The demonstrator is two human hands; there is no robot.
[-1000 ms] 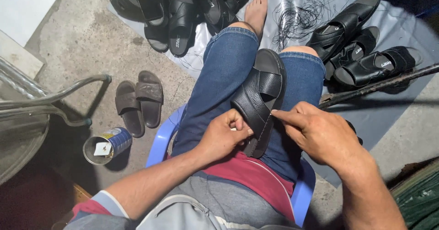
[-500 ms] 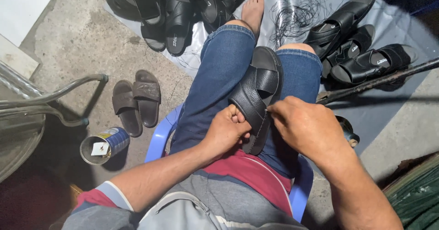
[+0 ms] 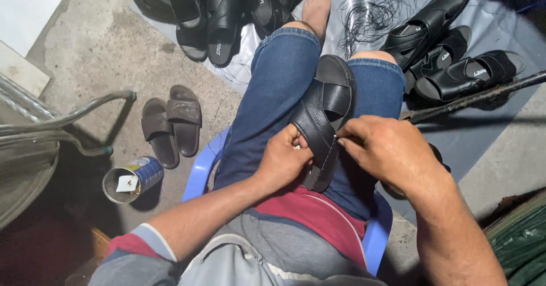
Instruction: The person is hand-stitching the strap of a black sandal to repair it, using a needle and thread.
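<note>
Sandal (image 3: 325, 115) — black leather, crossed straps over the front, dark sole; lies lengthwise on the lap between the thighs, toe pointing away. Left hand (image 3: 282, 159) — fingers curled shut on the sandal's left edge near the heel end. Right hand (image 3: 387, 149) — fingertips pinched together at the right edge of the strap; whether they hold something small cannot be told. Seat: blue chair (image 3: 200, 166). Floor: brown slippers (image 3: 170, 124) and open tin (image 3: 132, 178) to the left, black sandals (image 3: 449, 52) on the grey sheet (image 3: 500, 13) ahead.
</note>
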